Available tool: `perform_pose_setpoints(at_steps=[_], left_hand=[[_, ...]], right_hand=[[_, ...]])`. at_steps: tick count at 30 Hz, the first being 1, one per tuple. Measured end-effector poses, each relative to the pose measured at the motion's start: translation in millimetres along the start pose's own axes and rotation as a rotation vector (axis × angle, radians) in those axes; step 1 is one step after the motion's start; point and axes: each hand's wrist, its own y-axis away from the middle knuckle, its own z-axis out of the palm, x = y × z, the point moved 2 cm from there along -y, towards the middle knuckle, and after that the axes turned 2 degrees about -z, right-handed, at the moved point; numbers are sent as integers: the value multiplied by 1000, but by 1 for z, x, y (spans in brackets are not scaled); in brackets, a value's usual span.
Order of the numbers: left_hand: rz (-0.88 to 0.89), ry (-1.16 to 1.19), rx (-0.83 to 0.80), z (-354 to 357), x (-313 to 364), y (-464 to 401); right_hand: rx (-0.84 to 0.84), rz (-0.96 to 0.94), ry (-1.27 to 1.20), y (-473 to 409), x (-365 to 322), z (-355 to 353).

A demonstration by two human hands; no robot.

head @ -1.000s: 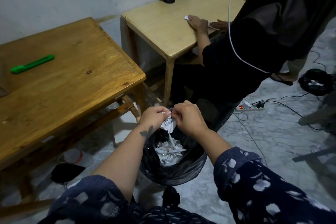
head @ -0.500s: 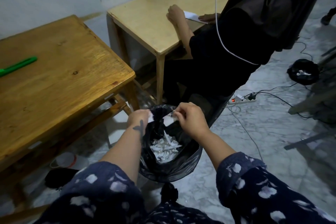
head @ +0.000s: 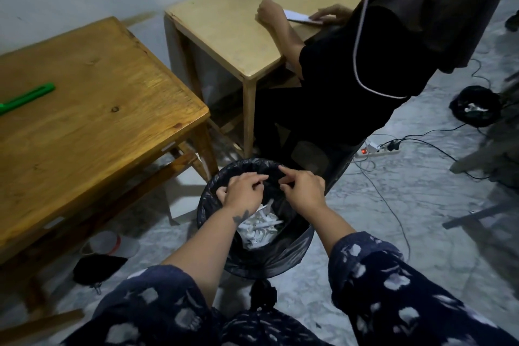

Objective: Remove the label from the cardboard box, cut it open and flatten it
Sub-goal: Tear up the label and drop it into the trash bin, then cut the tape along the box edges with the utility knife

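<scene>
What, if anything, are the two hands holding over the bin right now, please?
Nothing that shows: the left hand and right hand hover over the black-lined bin with loosely curled fingers, and no scrap is visible between them.

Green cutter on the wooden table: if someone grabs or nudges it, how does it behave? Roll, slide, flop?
The green cutter looks long, slim and flat-sided, so it would probably slide on the wooden table rather than roll. It reads as rigid plastic, likely stiff and light for its length. A push near one end would probably spin it.
</scene>
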Motion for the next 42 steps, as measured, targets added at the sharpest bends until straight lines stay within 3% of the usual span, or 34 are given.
perform_pose_setpoints(at_steps=[6, 12, 19, 30, 37, 42], left_hand=[[22, -14, -62, -9, -16, -4], [-1, 115, -98, -44, -18, 0], [-77, 241, 123, -145, -50, 12], [-243, 326, 505, -286, -193, 34], [-337, 215, 762, -370, -300, 34], [-396, 58, 849, -409, -366, 22]], right_hand=[[-237, 80, -43, -5, 0, 8], [-402, -60, -99, -16, -40, -3], [-421, -300, -62, -44, -153, -18], [-479, -537, 20, -69, -355, 43], [-476, -445, -12, -92, -458, 118], [-375, -209, -135, -118, -504, 164]])
